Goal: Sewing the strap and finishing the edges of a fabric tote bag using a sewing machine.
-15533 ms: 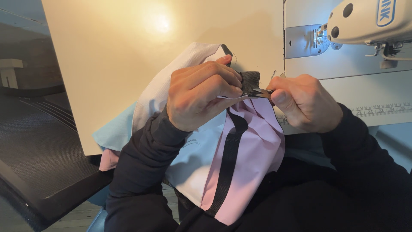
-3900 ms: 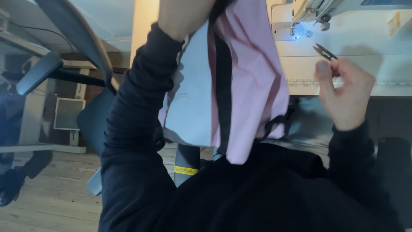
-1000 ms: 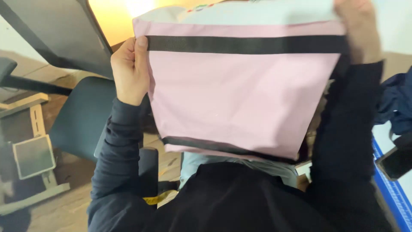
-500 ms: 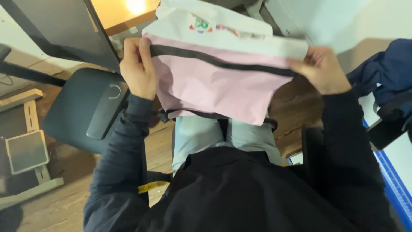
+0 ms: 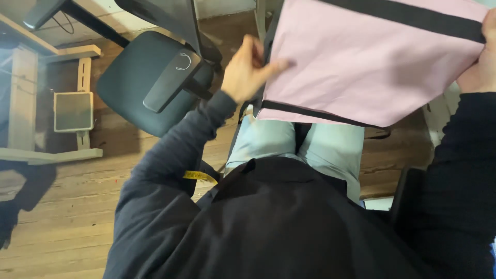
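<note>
A pink fabric piece (image 5: 372,62) with black bands along its top and bottom edges is spread out in front of me, above my lap. My left hand (image 5: 247,70) pinches its left edge, fingers closed on the cloth. At the frame's right edge my right hand (image 5: 479,62) grips the upper right corner of the fabric. Pale blue cloth (image 5: 305,147) shows below the pink panel, over my knees. Both my arms are in dark sleeves.
A dark office chair (image 5: 150,80) stands on the wooden floor to the left, beside a light wooden table leg frame (image 5: 31,103) and a small grey box (image 5: 73,111). A yellow measuring tape (image 5: 199,175) peeks out by my left elbow.
The camera has tilted further down and left. The pink fabric has shifted to the upper right of view, and my left hand now holds its left edge rather than its top corner.
</note>
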